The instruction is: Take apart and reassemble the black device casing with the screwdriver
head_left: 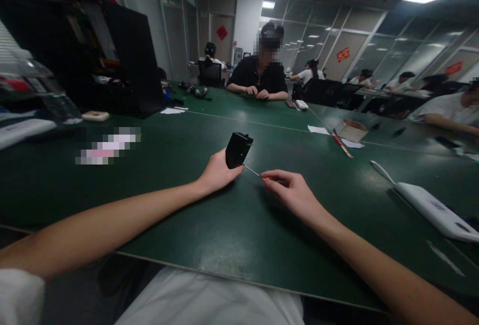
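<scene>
Over the middle of the green table, my left hand grips a small black box-shaped device and tilts it upright. My right hand pinches the orange handle of a thin screwdriver between thumb and fingers. Its metal shaft points left, and the tip meets the lower right side of the black device, near my left thumb. Whether the tip sits in a screw is too small to make out.
A white power bank with a strap lies at the right. Further back are an open cardboard box and a red stick-like item. A large black case and a clear bottle stand left. A person in black sits opposite.
</scene>
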Demonstrator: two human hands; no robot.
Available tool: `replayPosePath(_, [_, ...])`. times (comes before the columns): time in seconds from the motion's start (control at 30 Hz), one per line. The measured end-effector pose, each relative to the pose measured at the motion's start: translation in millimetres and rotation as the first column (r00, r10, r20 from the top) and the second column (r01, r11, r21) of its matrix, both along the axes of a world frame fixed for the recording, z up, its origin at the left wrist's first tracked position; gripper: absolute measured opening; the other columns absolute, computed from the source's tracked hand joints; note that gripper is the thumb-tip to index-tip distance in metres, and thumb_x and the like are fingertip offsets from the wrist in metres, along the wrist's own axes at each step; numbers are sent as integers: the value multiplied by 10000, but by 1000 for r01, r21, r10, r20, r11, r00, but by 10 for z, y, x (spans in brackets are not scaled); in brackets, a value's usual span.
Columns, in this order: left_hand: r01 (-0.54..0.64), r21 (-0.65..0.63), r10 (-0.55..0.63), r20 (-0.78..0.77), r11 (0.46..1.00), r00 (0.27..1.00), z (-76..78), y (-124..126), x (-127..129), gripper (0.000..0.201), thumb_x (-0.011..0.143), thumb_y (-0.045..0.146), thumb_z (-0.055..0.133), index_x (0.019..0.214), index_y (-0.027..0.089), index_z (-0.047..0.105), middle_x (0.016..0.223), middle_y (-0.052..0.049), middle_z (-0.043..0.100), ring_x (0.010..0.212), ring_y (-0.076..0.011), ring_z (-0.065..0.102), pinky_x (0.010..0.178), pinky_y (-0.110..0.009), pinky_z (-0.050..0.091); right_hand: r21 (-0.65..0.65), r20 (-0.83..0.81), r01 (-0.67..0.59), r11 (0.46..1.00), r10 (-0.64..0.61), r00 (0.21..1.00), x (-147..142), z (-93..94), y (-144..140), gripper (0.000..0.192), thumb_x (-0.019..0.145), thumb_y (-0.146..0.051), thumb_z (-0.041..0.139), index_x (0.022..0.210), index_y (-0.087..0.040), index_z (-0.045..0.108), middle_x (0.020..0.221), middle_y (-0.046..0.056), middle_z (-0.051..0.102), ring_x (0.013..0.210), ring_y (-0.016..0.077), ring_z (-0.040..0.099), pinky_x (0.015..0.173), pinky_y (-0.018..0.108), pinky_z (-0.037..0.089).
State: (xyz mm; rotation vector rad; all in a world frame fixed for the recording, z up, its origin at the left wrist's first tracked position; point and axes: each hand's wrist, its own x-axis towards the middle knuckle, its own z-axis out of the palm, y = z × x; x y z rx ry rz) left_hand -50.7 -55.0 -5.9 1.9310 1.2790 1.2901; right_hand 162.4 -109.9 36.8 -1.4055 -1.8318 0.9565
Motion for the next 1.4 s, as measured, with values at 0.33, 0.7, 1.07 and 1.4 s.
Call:
replayPosePath(0.33, [-5, -39, 6, 23, 999, 1000, -24, 39, -12, 254, 726, 260, 714, 925, 133, 621, 869, -50, 665, 790, -191, 613, 711, -314, 479, 514, 548, -334, 790, -3, 837, 51, -67, -49, 304, 925, -178, 486, 1154, -127, 679, 943, 98, 648, 769, 186, 613, 689, 299, 485])
replayPosePath(0.7, [25, -73, -22, 31, 997, 999, 10, 20, -11, 272, 717, 255, 730, 933, 129, 623, 890, -60, 676, 816, -209, 624, 725, -329, 487, 595, 682, -429, 679, -146, 716, 140, -92, -3, 324, 947, -173, 468, 1232, -131, 617, 1080, 125, 662, 767, 191, 659, 629, 283, 517])
replayPosePath(1.07, [184, -135, -148, 240, 973, 959, 15, 56, -40, 326, 709, 361, 758, 874, 136, 589, 815, -33, 630, 740, -172, 580, 691, -299, 465, 621, 496, -304, 723, -62, 866, 185, 0, 20, 230, 943, -260, 553, 1093, -150, 688, 979, 94, 748, 802, 207, 701, 722, 320, 534])
replayPosePath(1.4, [218, -178, -139, 376, 959, 916, -3, 43, -19, 425, 784, 565, 655, 826, 150, 578, 752, -19, 581, 669, -152, 561, 601, -263, 448, 640, 349, -265, 721, 34, 937, 115, 55, -53, 232, 940, -211, 544, 1126, -147, 667, 917, 87, 681, 748, 174, 625, 678, 302, 495])
